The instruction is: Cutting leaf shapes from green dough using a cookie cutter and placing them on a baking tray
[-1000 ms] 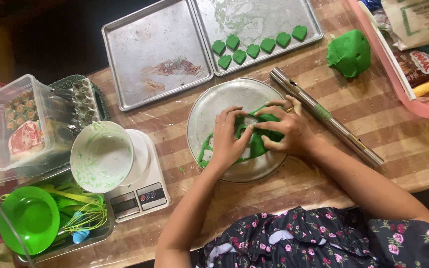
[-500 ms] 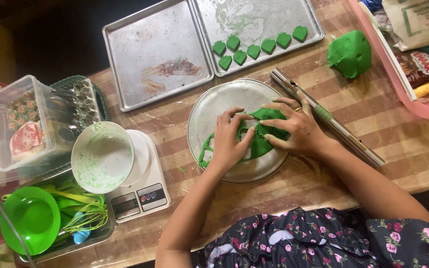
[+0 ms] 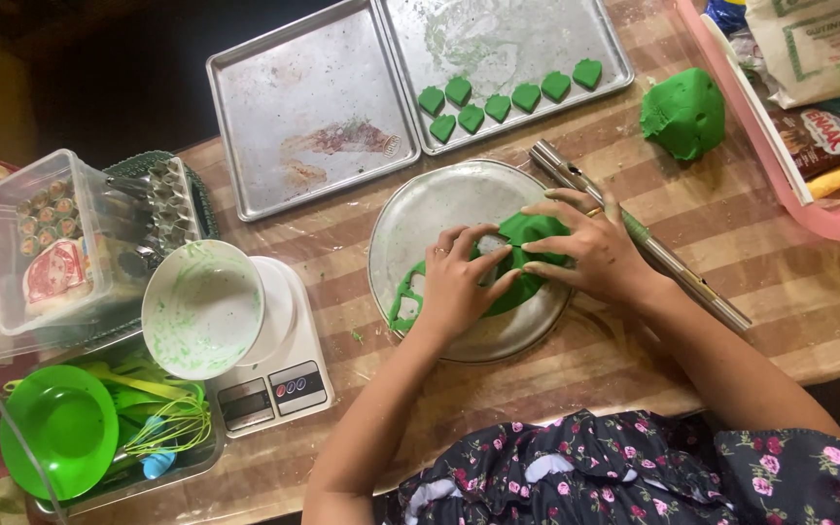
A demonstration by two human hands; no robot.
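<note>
A sheet of flattened green dough [image 3: 522,262] lies on a round metal plate [image 3: 439,209] in the middle of the table. My left hand [image 3: 459,282] presses a small metal cutter [image 3: 488,243] into the dough, fingers curled round it. My right hand [image 3: 590,248] rests flat on the dough's right side, holding it down. Cut-out holes show in the dough strip [image 3: 405,297] at the plate's left edge.
Two metal baking trays [image 3: 313,107] lie at the back; the right one [image 3: 507,44] holds several green cut shapes [image 3: 498,97]. A green dough lump [image 3: 682,112], metal rolling pin [image 3: 673,267], pink tray [image 3: 799,209], white bowl on a scale [image 3: 201,311], green bowl [image 3: 55,428] and plastic boxes [image 3: 60,243] surround the plate.
My left hand has shifted slightly right and up on the dough with the cutter. My right hand stays pressed on the dough.
</note>
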